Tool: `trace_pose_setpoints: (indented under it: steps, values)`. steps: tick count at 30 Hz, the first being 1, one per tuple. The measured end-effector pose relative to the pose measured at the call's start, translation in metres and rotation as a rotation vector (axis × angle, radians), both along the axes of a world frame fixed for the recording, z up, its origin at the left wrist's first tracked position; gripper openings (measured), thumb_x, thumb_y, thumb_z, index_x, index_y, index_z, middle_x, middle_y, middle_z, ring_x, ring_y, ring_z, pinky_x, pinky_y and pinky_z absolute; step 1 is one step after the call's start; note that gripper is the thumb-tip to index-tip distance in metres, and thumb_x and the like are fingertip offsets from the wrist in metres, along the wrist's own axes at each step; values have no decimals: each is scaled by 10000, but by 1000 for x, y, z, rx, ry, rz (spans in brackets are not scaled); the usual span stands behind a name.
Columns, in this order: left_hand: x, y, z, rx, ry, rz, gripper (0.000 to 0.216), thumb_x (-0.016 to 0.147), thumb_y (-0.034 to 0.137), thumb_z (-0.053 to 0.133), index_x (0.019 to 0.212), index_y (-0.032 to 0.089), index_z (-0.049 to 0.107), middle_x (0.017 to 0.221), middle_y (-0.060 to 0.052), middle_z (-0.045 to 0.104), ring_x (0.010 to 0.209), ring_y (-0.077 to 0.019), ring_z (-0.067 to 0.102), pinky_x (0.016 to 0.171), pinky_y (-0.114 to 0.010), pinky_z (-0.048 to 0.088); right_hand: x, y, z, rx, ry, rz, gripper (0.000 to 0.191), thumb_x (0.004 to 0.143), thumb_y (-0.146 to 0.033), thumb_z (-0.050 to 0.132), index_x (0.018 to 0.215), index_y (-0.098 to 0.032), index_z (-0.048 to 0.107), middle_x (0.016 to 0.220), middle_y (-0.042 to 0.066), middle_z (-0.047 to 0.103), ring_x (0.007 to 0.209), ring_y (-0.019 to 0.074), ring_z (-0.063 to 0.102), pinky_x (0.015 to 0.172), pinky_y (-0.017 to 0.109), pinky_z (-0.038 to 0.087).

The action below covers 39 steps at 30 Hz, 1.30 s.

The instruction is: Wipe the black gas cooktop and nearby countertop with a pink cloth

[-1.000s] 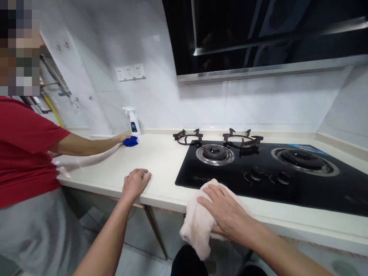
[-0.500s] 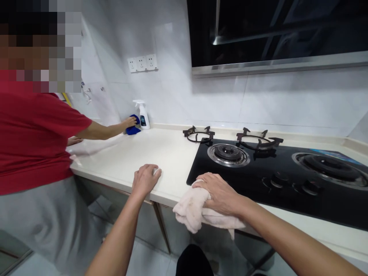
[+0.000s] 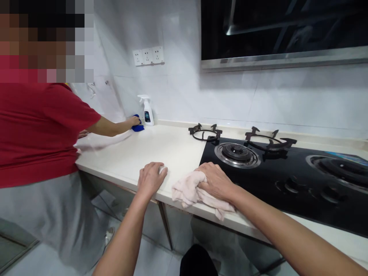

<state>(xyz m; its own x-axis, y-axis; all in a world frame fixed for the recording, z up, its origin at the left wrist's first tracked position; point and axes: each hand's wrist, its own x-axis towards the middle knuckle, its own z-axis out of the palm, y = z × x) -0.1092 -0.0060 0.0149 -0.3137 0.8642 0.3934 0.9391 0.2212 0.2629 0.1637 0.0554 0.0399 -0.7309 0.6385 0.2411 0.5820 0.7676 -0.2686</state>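
Right hand [image 3: 215, 179]: fingers curled into a bunched pale pink cloth [image 3: 188, 188], gripping it. Cloth lies at the front of the white countertop [image 3: 120, 153], folds drooping over the edge, just beside the hob's near left corner. Left hand [image 3: 151, 178]: fingers bent, resting on the counter near the cloth; a small whitish thing [image 3: 162, 169] shows by the thumb. From where I stand, cannot tell what it is or whether it's pinched. Black hob [image 3: 250, 182] to the right, two dark pan supports at its back edge, range hood [image 3: 287, 59] above. Far left, a co-worker in red; their hand [image 3: 133, 122] presses a blue cloth [image 3: 138, 128] near a white spray bottle [image 3: 147, 113], upright.
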Motion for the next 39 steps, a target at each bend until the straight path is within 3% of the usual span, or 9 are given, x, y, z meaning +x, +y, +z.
trace_pose_setpoints:
  steps: [8, 22, 27, 33, 39]
  values:
    - [2, -2, -2, 36, 0, -12, 319, 989, 410, 525, 1187, 240, 708, 1283, -77, 713, 1258, -305, 583, 1051, -436, 420, -39, 42, 0, 36, -83, -203, 336, 957, -414, 507, 1174, -225, 680, 1219, 114, 627, 1127, 300, 490, 927, 422, 332]
    - [3, -6, -4, 49, -35, -56, 306, 1037, 401, 473, 1176, 269, 711, 1261, -74, 719, 1245, -286, 577, 1042, -428, 408, -91, 93, -2, 108, -207, -340, 524, 996, -560, 428, 1227, -140, 639, 1253, 201, 624, 1182, 367, 537, 974, 471, 360]
    - [3, -7, -4, 56, -20, -61, 382, 1076, 417, 365, 1133, 264, 710, 1226, -76, 723, 1209, -287, 584, 1009, -429, 415, -93, 75, -2, 115, -240, -267, 538, 999, -564, 420, 1284, -141, 592, 1280, 197, 620, 1199, 357, 554, 1019, 484, 347]
    - [-1, -6, -4, 28, -26, -30, 426, 1089, 389, 304, 1081, 244, 704, 1203, -84, 721, 1195, -278, 589, 988, -405, 423, -85, 28, -2, 89, -249, -106, 630, 998, -626, 376, 1401, -168, 532, 1345, 190, 596, 1254, 377, 530, 1074, 540, 319]
    - [-1, -6, -3, 26, -1, -22, 396, 1080, 409, 336, 1054, 238, 693, 1166, -82, 733, 1173, -276, 611, 975, -389, 434, -55, -11, -8, 84, -219, 75, 681, 991, -614, 444, 1531, -199, 444, 1576, 176, 430, 1443, 377, 364, 1183, 528, 216]
